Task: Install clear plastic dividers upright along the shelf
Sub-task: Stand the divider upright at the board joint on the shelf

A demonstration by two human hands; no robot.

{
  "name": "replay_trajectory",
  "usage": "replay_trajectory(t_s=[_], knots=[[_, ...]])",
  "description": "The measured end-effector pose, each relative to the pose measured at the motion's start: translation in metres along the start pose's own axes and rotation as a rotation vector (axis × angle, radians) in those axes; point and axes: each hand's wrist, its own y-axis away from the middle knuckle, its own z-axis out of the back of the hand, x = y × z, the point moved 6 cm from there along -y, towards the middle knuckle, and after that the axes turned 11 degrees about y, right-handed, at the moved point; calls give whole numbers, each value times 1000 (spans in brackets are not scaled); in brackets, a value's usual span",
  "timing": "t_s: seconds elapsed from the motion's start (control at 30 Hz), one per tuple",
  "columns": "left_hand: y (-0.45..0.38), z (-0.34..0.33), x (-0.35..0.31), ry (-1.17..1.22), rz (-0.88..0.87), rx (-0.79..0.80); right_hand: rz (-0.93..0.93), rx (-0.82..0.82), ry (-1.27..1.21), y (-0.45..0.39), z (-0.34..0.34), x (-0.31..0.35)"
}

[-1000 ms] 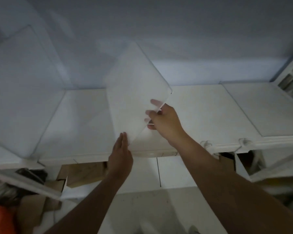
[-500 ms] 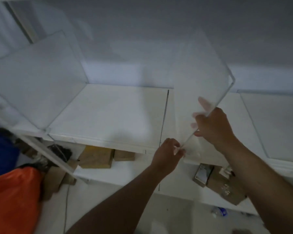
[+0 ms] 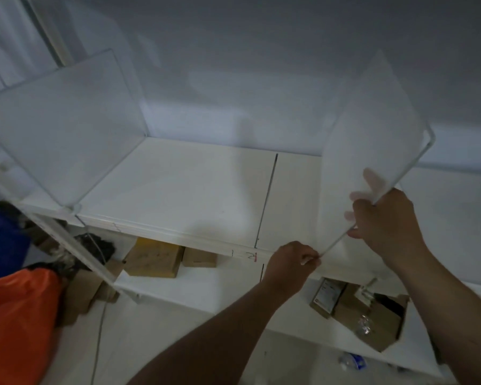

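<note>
Clear divider (image 3: 367, 151) stands on the shelf (image 3: 195, 190), right of its seam (image 3: 267, 195). Right hand (image 3: 383, 220) grips its front edge; left hand (image 3: 292, 262) pinches the bottom corner.

Divider (image 3: 370, 140) clear smooth plastic; shelf (image 3: 178, 190) matt white; boxes (image 3: 153, 257) cardboard

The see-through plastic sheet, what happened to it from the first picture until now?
The clear divider went from leaning tilted over the shelf to standing nearly upright. The left hand had rested open and flat by its lower corner; now it pinches the bottom front corner. The right hand kept gripping the front edge. The camera turned too, so the other divider shows more fully on the left.
</note>
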Motion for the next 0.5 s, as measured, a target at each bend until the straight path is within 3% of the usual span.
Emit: replay_trajectory(t_s=[0.2,0.37,0.5], knots=[[-2,4,5,-25,-13,-53,35,-21,70,2,-6,5],[-2,-3,9,-74,-39,43,30,-48,96,-2,0,3],[-2,-5,16,-61,-8,0,34,-63,82,3,0,3]])
